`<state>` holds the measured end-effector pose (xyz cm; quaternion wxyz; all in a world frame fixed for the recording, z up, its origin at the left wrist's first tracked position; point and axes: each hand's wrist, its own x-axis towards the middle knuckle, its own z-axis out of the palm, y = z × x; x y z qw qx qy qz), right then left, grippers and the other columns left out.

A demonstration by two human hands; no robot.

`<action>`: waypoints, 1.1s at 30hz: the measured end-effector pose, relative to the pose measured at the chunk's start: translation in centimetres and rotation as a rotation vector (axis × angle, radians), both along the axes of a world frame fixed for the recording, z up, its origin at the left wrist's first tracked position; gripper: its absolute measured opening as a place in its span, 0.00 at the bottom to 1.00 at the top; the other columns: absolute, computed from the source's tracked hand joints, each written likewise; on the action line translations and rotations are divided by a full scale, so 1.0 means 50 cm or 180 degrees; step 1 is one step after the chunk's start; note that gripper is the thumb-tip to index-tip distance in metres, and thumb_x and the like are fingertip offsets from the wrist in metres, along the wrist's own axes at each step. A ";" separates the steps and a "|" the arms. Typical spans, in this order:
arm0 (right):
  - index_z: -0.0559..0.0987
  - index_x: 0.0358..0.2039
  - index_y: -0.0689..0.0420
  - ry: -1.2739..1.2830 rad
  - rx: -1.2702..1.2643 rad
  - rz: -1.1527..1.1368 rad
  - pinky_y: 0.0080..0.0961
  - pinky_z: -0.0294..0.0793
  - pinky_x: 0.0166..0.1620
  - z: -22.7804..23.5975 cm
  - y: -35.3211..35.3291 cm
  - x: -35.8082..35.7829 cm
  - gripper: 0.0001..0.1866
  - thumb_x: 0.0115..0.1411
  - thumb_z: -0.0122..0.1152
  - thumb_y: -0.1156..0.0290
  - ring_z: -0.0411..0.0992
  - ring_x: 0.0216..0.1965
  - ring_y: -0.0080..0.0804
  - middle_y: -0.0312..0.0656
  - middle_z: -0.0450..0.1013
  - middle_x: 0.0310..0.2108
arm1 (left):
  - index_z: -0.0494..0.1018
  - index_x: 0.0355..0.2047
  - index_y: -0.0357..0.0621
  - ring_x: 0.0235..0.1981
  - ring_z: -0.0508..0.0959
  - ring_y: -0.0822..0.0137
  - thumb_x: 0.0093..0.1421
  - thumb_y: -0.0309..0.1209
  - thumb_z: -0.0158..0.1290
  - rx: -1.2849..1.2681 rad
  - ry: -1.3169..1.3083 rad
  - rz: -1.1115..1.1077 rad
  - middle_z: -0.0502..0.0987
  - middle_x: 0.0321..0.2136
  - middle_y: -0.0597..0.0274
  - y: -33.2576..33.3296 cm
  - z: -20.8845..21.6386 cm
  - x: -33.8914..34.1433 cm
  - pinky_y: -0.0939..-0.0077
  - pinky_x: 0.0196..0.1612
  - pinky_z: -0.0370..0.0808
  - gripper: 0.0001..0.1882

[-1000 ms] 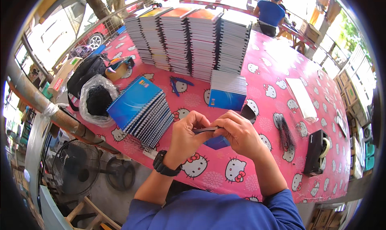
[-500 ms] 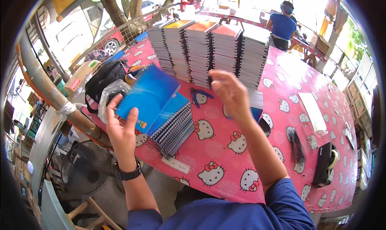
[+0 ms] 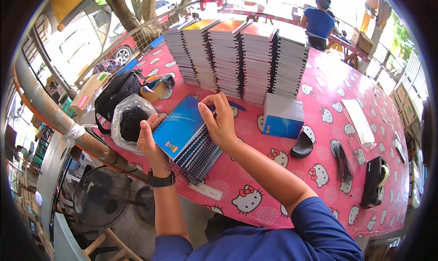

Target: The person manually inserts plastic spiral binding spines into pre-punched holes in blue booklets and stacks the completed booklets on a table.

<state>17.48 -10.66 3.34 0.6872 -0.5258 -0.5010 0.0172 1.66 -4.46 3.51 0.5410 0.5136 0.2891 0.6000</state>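
A blue spiral notebook (image 3: 179, 128) lies on top of a short stack of spiral notebooks (image 3: 202, 154), its coil along the left edge. My left hand (image 3: 153, 144) is alongside that coil edge, thumb raised off the cover and fingers stretched out, partly behind the edge. My right hand (image 3: 220, 122) has its fingers bent round the notebook's far right corner, thumb at the cover's edge; the fingertips are partly hidden. Beyond the right hand is a blue-handled tool (image 3: 237, 107), partly covered. Farther right, a block of unbound pages with a blue cover (image 3: 284, 126) sits on the table.
Tall stacks of spiral notebooks (image 3: 258, 62) stand at the back. A clear bag with black contents (image 3: 132, 124) and a black bag (image 3: 119, 94) lie left. Loose black coils (image 3: 342, 163) and a tape dispenser (image 3: 374, 181) are right. A fan (image 3: 101, 195) stands below left; a person (image 3: 318, 23) sits far off.
The blue notebook has come down from my left hand onto the short stack. My right hand has moved left from the block of pages to the notebook's right edge.
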 end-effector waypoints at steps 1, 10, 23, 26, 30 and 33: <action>0.70 0.31 0.61 -0.0044 0.0066 -0.0049 0.28 0.64 0.35 -0.001 -0.001 -0.001 0.11 0.58 0.57 0.66 0.64 0.32 0.36 0.43 0.64 0.30 | 0.70 0.45 0.27 0.39 0.76 0.66 0.65 0.49 0.41 0.0212 -0.0337 -0.0065 0.76 0.40 0.50 -0.001 -0.008 0.003 0.75 0.44 0.73 0.30; 0.70 0.32 0.61 -0.0114 0.0156 -0.0046 0.27 0.64 0.36 -0.002 -0.010 -0.004 0.10 0.56 0.58 0.68 0.64 0.32 0.36 0.43 0.64 0.30 | 0.74 0.39 0.31 0.35 0.77 0.69 0.65 0.38 0.45 0.0094 -0.0258 -0.0012 0.78 0.37 0.51 0.013 -0.007 -0.004 0.78 0.40 0.73 0.19; 0.71 0.36 0.61 -0.0047 0.0119 0.0256 0.30 0.67 0.39 -0.011 -0.009 0.012 0.10 0.62 0.51 0.67 0.67 0.34 0.41 0.45 0.66 0.32 | 0.71 0.43 0.29 0.39 0.77 0.61 0.67 0.42 0.35 0.0343 -0.0108 0.0257 0.75 0.40 0.47 -0.019 -0.021 0.008 0.71 0.43 0.75 0.25; 0.72 0.39 0.60 -0.0664 -0.0115 0.0286 0.31 0.68 0.45 -0.006 -0.074 0.073 0.11 0.60 0.55 0.66 0.68 0.40 0.43 0.45 0.69 0.37 | 0.67 0.49 0.29 0.48 0.72 0.59 0.68 0.43 0.28 0.0556 -0.0364 0.0524 0.73 0.47 0.46 0.001 -0.025 -0.010 0.65 0.55 0.67 0.28; 0.79 0.37 0.55 -0.2050 -0.1259 -0.0945 0.37 0.66 0.47 -0.065 -0.228 0.288 0.14 0.48 0.65 0.70 0.67 0.43 0.40 0.41 0.72 0.36 | 0.66 0.50 0.37 0.52 0.68 0.61 0.62 0.37 0.38 0.1408 -0.0636 0.1018 0.71 0.48 0.54 -0.011 0.018 -0.105 0.66 0.53 0.62 0.21; 0.79 0.37 0.53 -0.2363 -0.2122 -0.1667 0.34 0.62 0.50 -0.110 -0.309 0.384 0.15 0.47 0.65 0.67 0.64 0.47 0.35 0.35 0.70 0.40 | 0.65 0.48 0.32 0.53 0.67 0.56 0.59 0.32 0.43 0.2498 -0.0512 0.1402 0.69 0.48 0.49 -0.112 0.077 -0.084 0.60 0.55 0.62 0.19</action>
